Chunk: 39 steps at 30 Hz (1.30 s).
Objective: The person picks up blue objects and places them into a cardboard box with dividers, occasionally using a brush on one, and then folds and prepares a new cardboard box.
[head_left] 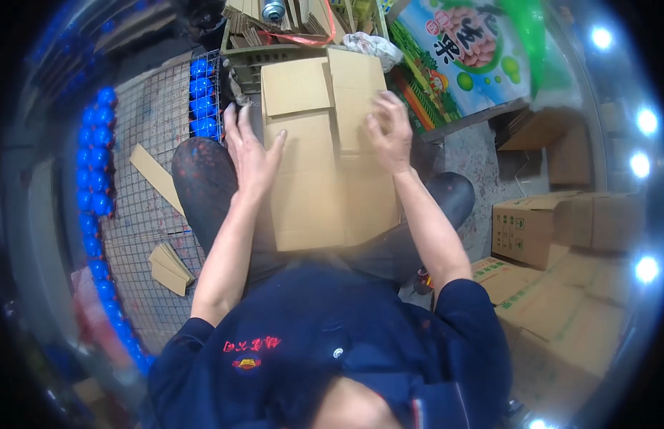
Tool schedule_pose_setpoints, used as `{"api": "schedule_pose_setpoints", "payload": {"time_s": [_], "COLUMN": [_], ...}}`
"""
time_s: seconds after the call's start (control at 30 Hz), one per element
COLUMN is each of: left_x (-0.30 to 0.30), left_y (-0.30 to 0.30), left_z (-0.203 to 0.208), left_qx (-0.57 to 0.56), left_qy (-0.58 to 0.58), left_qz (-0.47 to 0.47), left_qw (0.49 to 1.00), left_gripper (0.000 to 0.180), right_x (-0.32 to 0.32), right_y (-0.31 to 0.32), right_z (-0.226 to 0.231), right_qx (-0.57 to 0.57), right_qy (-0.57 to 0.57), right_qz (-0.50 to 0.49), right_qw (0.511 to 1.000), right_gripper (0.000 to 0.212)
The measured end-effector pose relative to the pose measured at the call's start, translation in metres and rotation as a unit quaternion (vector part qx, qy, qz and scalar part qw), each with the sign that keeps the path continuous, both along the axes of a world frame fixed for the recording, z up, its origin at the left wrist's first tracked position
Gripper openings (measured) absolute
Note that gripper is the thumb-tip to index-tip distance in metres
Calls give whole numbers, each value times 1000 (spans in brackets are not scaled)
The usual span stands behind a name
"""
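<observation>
A flattened brown cardboard piece (310, 186) lies across my lap, with a folded flap (296, 86) at its upper left and a longer strip-like panel (355, 79) at its upper right. Along its left edge is my left hand (252, 159), open, thumb and fingers spread, the thumb over the border of the board. My right hand (390, 136) is over the right edge, its fingers bent and apart, gripping nothing that I can see. Whether the right fingertips press on the cardboard, I cannot tell.
Beyond the cardboard stands a crate (250, 61) of cardboard pieces. To the left, a wire mesh rack (142, 121) carries rows of blue round objects (96, 157) and loose cardboard strips (169, 268). Cardboard boxes (521, 232) fill the right, below a printed bag (475, 64).
</observation>
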State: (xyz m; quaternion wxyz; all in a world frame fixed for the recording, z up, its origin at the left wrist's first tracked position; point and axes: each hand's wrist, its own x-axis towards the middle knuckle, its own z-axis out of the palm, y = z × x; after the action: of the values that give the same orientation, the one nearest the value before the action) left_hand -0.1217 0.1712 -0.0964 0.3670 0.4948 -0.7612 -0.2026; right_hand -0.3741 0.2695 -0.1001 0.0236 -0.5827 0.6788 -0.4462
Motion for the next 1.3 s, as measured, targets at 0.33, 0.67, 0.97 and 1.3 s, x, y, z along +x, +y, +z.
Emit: {"api": "schedule_pose_setpoints", "payload": {"time_s": [0.33, 0.67, 0.97, 1.3], "left_x": [10, 41, 55, 84], "left_y": [22, 54, 52, 89], "left_z": [50, 130, 74, 80], "left_qx": [389, 198, 471, 305], "left_qy": [378, 489, 495, 424], "left_qz": [-180, -279, -100, -191], "left_qw": [821, 803, 723, 831], "left_gripper": [67, 75, 52, 55], "right_x": [-2, 48, 1, -31], "right_y": [55, 134, 42, 97], "right_z": [97, 167, 51, 21], "right_qx": [102, -216, 82, 234], "right_qy": [-416, -528, -529, -472], "right_qz": [-21, -77, 0, 41], "right_qw": [903, 817, 845, 849], "right_gripper": [53, 70, 73, 77]}}
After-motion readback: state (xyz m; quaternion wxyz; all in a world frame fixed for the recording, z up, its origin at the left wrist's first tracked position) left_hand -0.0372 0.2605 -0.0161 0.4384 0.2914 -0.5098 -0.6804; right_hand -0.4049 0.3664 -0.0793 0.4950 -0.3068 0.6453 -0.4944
